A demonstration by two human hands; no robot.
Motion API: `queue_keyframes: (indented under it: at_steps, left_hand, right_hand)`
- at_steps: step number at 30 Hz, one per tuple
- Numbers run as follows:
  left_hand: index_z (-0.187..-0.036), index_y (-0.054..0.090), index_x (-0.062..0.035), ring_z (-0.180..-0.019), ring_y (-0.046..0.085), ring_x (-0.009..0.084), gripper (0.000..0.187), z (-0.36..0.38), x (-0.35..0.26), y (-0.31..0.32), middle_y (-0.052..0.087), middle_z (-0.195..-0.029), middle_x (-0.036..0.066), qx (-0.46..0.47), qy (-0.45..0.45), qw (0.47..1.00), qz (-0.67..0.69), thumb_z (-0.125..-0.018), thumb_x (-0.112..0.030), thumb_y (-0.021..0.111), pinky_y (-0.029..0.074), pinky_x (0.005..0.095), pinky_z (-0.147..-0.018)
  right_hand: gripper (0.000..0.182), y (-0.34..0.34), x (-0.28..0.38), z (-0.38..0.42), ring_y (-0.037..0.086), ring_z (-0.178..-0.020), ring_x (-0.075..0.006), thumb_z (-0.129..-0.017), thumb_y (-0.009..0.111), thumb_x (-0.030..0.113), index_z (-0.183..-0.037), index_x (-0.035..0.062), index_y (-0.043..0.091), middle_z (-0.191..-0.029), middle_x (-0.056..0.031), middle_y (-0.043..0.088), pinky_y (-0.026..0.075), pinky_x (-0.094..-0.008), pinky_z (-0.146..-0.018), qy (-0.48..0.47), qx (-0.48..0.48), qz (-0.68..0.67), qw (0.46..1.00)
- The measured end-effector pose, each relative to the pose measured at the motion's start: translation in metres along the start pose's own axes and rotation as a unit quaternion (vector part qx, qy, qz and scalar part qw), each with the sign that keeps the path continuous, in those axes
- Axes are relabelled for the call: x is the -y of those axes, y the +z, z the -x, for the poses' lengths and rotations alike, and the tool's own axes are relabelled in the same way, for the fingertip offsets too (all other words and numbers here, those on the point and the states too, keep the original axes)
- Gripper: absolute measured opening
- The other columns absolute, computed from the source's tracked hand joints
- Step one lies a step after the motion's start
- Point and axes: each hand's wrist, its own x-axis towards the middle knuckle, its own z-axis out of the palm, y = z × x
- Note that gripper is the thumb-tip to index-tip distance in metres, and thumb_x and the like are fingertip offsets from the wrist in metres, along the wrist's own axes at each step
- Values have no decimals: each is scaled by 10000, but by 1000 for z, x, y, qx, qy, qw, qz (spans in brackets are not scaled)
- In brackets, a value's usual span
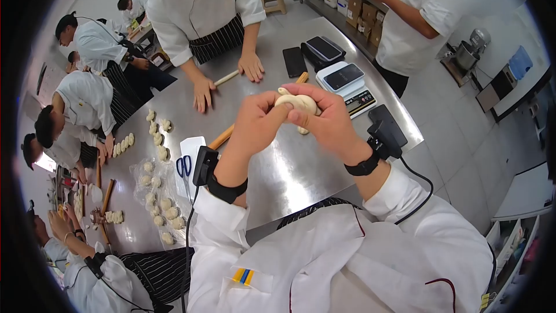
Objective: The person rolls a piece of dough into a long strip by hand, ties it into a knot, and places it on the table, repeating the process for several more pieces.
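Note:
A pale, knotted piece of dough (298,103) is held up above the steel table (278,179) between my two hands. My left hand (259,120) grips its left side, with the thumb pressed against the front. My right hand (329,117) closes round the right side, its thumb near the lower edge. One dough end pokes up at the top, and another small part shows below the fingers. Behind my hands lies a wooden rolling pin (222,138), its middle hidden by them.
Across the table a person's hands (251,68) roll a dough strip (226,77). Kitchen scales (343,81) and phones (293,62) lie at the right. Blue-handled scissors (183,166) and several dough pieces (166,204) on plastic are at the left. Other people work along the left side.

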Motion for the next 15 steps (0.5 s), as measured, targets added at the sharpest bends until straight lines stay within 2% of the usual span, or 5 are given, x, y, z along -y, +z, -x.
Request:
queue_keyframes:
  at_steps: [2, 6, 11, 13, 15]
  left_hand:
    - [-859, 667, 17, -590, 475, 44, 210, -2, -5, 1, 593, -698, -19, 12, -81, 993, 80, -894, -184, 616, 360, 212, -534]
    - [-847, 677, 0, -566, 488, 50, 225, -7, 6, 3, 600, -696, -6, 20, -177, 983, 49, -908, -212, 628, 380, 204, -518]
    - [-890, 668, -12, -572, 527, 62, 248, -7, 20, 14, 634, -746, 18, -30, -140, 985, 94, -919, -257, 643, 442, 208, -529]
    - [-908, 665, -16, -575, 540, 69, 252, -6, 27, 18, 645, -768, 26, -45, -127, 985, 111, -923, -266, 641, 464, 212, -533]
    - [-916, 658, -25, -571, 545, 77, 258, -6, 32, 20, 638, -775, 26, -47, -200, 955, 215, -935, -280, 622, 484, 229, -519]
  right_hand:
    - [446, 0, 1, 0, 620, -956, -97, -838, 785, 139, -1217, -27, 619, -1114, -82, 660, 530, -238, -831, 2, 12, -28, 1000]
    - [413, -7, -1, -3, 629, -896, -90, -825, 786, 101, -1184, -32, 631, -1034, -71, 682, 538, -239, -801, 90, -1, 64, 994]
    - [315, -14, -9, -6, 623, -861, -80, -845, 757, 96, -1121, -12, 652, -1022, -64, 679, 513, -223, -738, 118, -37, 85, 989]
    - [311, -16, -14, -7, 638, -871, -110, -860, 730, 80, -1128, -9, 600, -1040, -72, 657, 522, -237, -730, 94, -67, 11, 993]
    - [324, -21, -18, -7, 646, -896, -140, -860, 718, 75, -1137, -9, 572, -1047, -89, 647, 532, -261, -764, 124, -69, -57, 988]
